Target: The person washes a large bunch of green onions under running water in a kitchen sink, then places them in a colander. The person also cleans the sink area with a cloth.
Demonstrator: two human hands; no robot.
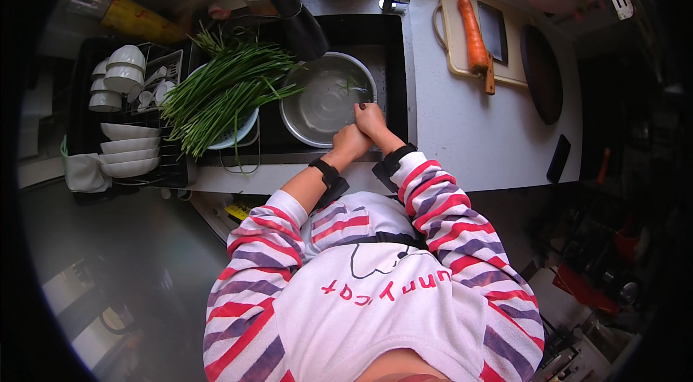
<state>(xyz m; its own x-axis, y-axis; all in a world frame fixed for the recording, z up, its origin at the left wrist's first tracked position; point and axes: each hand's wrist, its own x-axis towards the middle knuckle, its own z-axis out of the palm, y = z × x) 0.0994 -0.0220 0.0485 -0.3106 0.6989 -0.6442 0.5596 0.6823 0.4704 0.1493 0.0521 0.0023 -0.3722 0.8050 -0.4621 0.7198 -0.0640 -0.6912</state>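
Observation:
A round metal basin (325, 95) with water and a few green scraps in it sits in the sink. At its near right rim, my left hand (351, 141) and my right hand (371, 119) touch each other. The right hand's fingers are curled, with a small dark bit at their tips; what it is cannot be made out. Whether the left hand holds anything is hidden. Long green garlic chives (233, 90) lie heaped over a light blue colander (243, 132), left of the basin.
White bowls (130, 144) stand in a dish rack at the left. A black faucet spout (303, 25) hangs over the sink. On the right counter are a cutting board (455, 19), a carrot (472, 35), a cleaver (494, 30), a dark round lid (542, 73) and a phone (559, 158).

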